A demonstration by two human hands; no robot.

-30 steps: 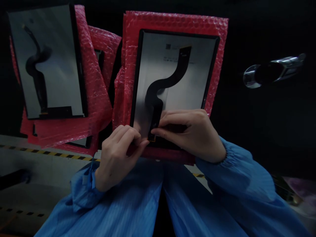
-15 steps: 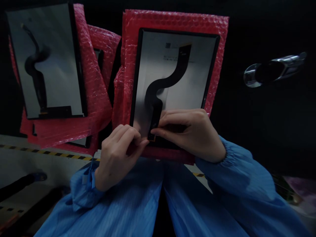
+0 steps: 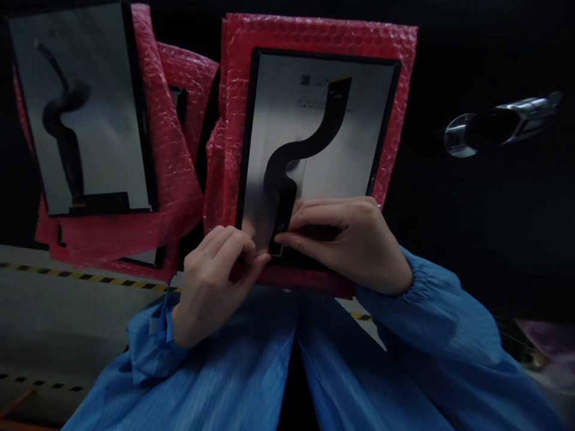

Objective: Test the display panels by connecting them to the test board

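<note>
A display panel [image 3: 335, 167] lies back side up in front of me, silver-grey with a black border. Over its back runs a black S-shaped flex cable [image 3: 299, 148]. My right hand [image 3: 345, 239] pinches this cable close to its lower end, thumb and forefinger at its right side. Curled at the panel's lower left corner is my left hand [image 3: 220, 281], its thumb tip touching the cable's gold-edged end. Whether anything sits between its bent fingers is hidden. Pink bubble wrap [image 3: 314, 33] lies beneath the panel.
To the left, a second panel [image 3: 103, 120] with a similar cable rests on a pile of pink bubble wrap [image 3: 173, 179]. A shiny, ring-ended metal object [image 3: 460, 136] lies on the dark surface at right. Yellow-black striped tape [image 3: 90, 278] marks the floor.
Both hands keep nearly the same pose at the cable's lower end. The dark leg-like shapes at the lower left are out of view now. The whole view has shifted slightly.
</note>
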